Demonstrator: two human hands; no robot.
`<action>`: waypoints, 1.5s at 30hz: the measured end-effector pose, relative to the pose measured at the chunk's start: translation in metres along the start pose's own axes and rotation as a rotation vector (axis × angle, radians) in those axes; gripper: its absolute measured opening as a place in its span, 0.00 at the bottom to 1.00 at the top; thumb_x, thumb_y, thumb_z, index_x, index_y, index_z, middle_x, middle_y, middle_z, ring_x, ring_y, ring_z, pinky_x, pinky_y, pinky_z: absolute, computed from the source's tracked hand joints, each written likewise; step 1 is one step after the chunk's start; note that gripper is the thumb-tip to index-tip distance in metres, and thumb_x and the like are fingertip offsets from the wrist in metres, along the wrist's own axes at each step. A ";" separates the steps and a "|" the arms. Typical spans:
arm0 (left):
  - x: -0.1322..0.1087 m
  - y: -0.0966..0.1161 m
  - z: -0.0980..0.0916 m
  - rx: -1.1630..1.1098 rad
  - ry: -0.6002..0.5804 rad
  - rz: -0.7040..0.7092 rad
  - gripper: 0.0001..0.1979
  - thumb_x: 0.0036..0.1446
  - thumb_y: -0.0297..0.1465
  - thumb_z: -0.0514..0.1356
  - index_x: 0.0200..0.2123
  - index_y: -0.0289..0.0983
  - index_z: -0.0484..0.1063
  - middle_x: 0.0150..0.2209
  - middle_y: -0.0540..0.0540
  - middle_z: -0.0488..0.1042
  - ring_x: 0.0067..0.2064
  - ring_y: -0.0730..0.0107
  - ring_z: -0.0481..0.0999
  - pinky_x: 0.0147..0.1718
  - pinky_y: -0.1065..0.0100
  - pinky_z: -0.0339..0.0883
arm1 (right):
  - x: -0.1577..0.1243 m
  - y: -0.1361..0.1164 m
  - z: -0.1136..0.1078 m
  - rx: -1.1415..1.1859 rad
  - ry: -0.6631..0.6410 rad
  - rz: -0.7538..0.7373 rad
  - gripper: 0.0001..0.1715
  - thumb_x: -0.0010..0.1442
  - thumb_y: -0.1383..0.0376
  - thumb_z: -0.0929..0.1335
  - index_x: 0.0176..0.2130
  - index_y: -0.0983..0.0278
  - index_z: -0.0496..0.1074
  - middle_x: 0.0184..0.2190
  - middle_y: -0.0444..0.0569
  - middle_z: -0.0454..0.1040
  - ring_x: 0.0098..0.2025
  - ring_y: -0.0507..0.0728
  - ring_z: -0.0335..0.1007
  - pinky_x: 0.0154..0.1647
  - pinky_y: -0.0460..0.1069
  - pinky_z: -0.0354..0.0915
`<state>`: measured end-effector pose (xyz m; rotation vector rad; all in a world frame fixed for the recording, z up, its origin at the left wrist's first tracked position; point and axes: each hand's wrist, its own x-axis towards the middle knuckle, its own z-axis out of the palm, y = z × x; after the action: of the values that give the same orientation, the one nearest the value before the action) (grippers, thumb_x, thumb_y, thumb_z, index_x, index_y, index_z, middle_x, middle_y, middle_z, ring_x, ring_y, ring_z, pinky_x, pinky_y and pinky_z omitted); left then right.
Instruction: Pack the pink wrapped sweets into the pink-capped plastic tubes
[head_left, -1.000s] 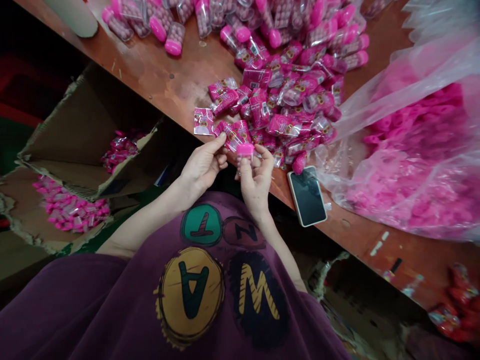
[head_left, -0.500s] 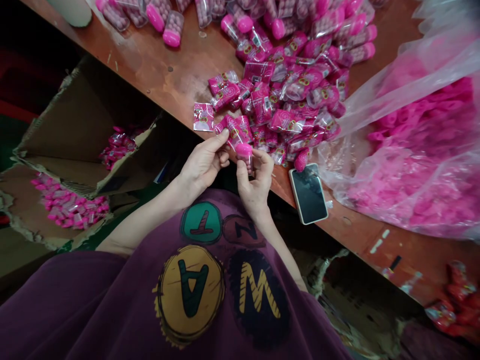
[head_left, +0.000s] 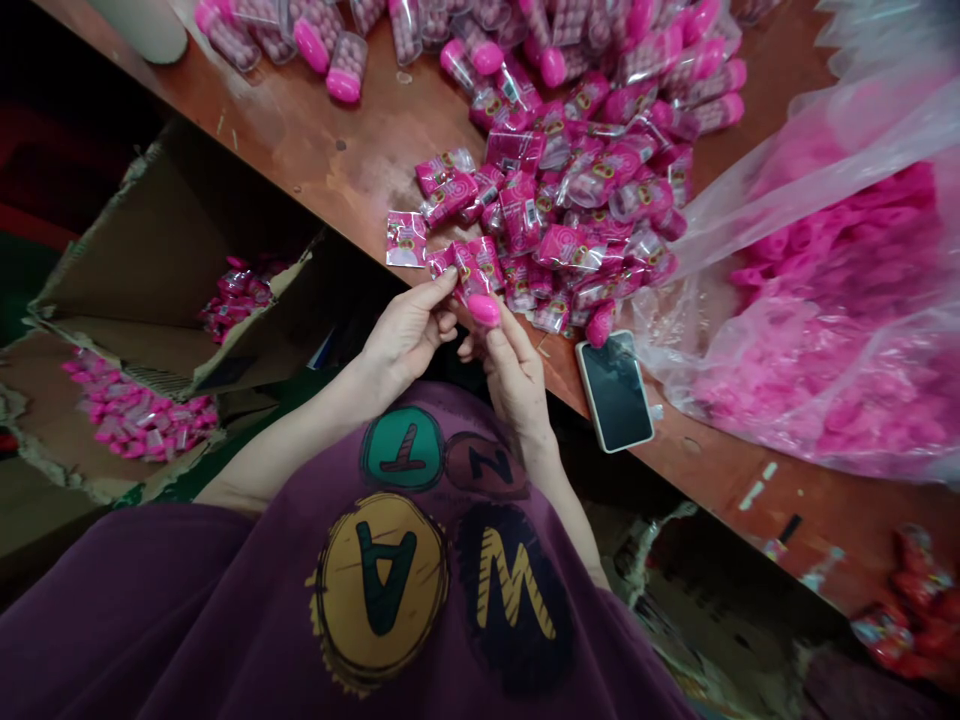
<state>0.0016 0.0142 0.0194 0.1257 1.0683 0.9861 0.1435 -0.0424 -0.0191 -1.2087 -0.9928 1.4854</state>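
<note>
Between the fingers of my right hand [head_left: 517, 375] is a small candy bottle with a pink cap [head_left: 484, 310]; its body is mostly hidden by the fingers. My left hand [head_left: 409, 335] is beside it, thumb and fingers closed together, and its thumb tip overlaps pink printed wrappers [head_left: 469, 268] at the table edge. Whether anything is pinched there I cannot make out. Past both hands lies a heap of bottles in pink printed sleeves [head_left: 574, 245]. One flat printed sleeve [head_left: 406, 239] rests to the left of the heap.
Unwrapped bottles of pink balls [head_left: 347, 68] lie along the table's far side. A phone [head_left: 616, 392] overhangs the table edge [head_left: 697, 460]. To its right is a clear bag of pink pieces [head_left: 817, 370]. Cardboard boxes [head_left: 142, 260] with pink packets stand at lower left.
My right hand has turned the bottle, so its cap faces up toward me and its body is less visible. The left hand has barely moved.
</note>
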 end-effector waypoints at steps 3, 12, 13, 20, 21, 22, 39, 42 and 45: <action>0.001 0.002 0.000 -0.034 0.025 0.025 0.17 0.56 0.40 0.73 0.29 0.37 0.71 0.22 0.54 0.70 0.18 0.83 0.65 0.19 0.75 0.59 | 0.000 0.000 -0.004 -0.044 0.064 -0.065 0.28 0.66 0.50 0.69 0.63 0.49 0.70 0.49 0.46 0.78 0.37 0.53 0.73 0.46 0.54 0.75; 0.002 -0.001 0.003 -0.062 0.024 0.003 0.16 0.58 0.38 0.72 0.29 0.36 0.70 0.22 0.54 0.70 0.19 0.84 0.64 0.18 0.76 0.58 | 0.006 0.002 -0.001 -0.478 0.303 -0.410 0.23 0.64 0.56 0.72 0.58 0.51 0.73 0.50 0.50 0.68 0.55 0.60 0.67 0.65 0.64 0.66; 0.002 -0.001 0.004 -0.059 0.027 -0.003 0.16 0.58 0.38 0.72 0.29 0.36 0.70 0.22 0.54 0.70 0.19 0.84 0.64 0.18 0.76 0.58 | 0.007 0.002 0.000 -0.507 0.321 -0.433 0.23 0.64 0.56 0.71 0.58 0.51 0.72 0.50 0.50 0.67 0.54 0.60 0.67 0.64 0.64 0.66; -0.001 -0.005 0.005 -0.043 0.006 -0.031 0.17 0.59 0.38 0.71 0.28 0.36 0.69 0.22 0.54 0.70 0.19 0.84 0.65 0.20 0.75 0.59 | 0.008 0.004 0.004 -0.645 0.348 -0.456 0.23 0.65 0.57 0.70 0.58 0.54 0.70 0.48 0.52 0.64 0.53 0.61 0.67 0.60 0.64 0.69; 0.000 -0.006 0.005 -0.047 -0.003 -0.025 0.17 0.59 0.38 0.71 0.28 0.36 0.69 0.23 0.54 0.70 0.19 0.84 0.64 0.20 0.75 0.59 | 0.007 0.005 0.005 -0.653 0.342 -0.469 0.23 0.65 0.58 0.70 0.58 0.54 0.70 0.48 0.52 0.64 0.53 0.61 0.67 0.60 0.64 0.69; 0.000 -0.007 0.005 -0.049 -0.014 -0.014 0.17 0.59 0.38 0.71 0.28 0.36 0.70 0.22 0.54 0.70 0.19 0.84 0.64 0.20 0.75 0.59 | 0.006 0.006 0.006 -0.659 0.339 -0.488 0.23 0.65 0.58 0.70 0.58 0.54 0.70 0.48 0.52 0.64 0.53 0.61 0.67 0.60 0.64 0.69; -0.003 -0.012 -0.001 0.177 -0.219 0.060 0.21 0.54 0.44 0.73 0.24 0.33 0.74 0.23 0.50 0.71 0.23 0.80 0.66 0.21 0.73 0.56 | -0.002 0.007 0.013 -0.104 0.045 -0.090 0.26 0.71 0.45 0.62 0.62 0.52 0.56 0.35 0.43 0.69 0.24 0.50 0.63 0.27 0.49 0.68; -0.002 -0.011 -0.001 0.206 -0.226 0.048 0.21 0.54 0.45 0.73 0.25 0.33 0.74 0.22 0.49 0.71 0.23 0.79 0.67 0.21 0.72 0.57 | -0.001 0.003 0.012 -0.018 0.034 -0.018 0.29 0.68 0.43 0.64 0.60 0.52 0.55 0.33 0.41 0.68 0.22 0.49 0.62 0.26 0.49 0.68; 0.000 -0.012 -0.001 0.208 -0.208 0.051 0.21 0.53 0.43 0.74 0.25 0.33 0.73 0.23 0.49 0.72 0.25 0.78 0.69 0.23 0.73 0.58 | 0.001 0.001 0.013 -0.094 0.097 -0.105 0.31 0.66 0.46 0.69 0.59 0.53 0.57 0.42 0.47 0.72 0.37 0.53 0.75 0.43 0.52 0.75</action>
<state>0.0085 0.0068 0.0122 0.4185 0.9774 0.8847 0.1308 -0.0425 -0.0180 -1.2638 -1.0544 1.2984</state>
